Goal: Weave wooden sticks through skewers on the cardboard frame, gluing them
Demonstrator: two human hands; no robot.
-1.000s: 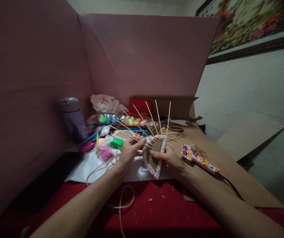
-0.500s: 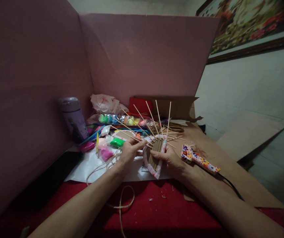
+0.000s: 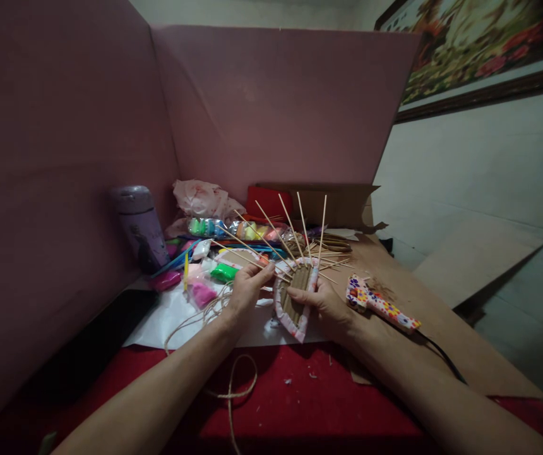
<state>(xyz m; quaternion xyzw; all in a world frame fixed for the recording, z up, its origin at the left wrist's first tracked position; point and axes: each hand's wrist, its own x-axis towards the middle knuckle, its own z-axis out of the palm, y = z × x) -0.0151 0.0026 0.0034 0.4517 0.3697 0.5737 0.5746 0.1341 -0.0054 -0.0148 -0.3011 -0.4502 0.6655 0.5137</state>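
Note:
A cardboard piece (image 3: 294,302) with a pink-wrapped rim is tilted up over the table, and several thin wooden skewers (image 3: 290,230) fan upward out of its far edge. My right hand (image 3: 321,303) grips its right side, thumb across the brown face. My left hand (image 3: 247,289) is closed at its left edge, fingertips pinched around one skewer where it meets the rim. Jute twine (image 3: 214,311) runs from under my left hand down across the red cloth.
A purple flask (image 3: 141,229) stands at left by the pink board wall (image 3: 271,107). Packets of coloured clay (image 3: 217,273) and plastic tools lie behind my hands. A flower-patterned glue gun (image 3: 379,304) with black cord lies at right on brown cardboard (image 3: 423,328). Loose skewers lie beyond.
My left fingers shifted slightly up along the skewer at the rim and the cardboard piece tipped a little. Everything else stayed put.

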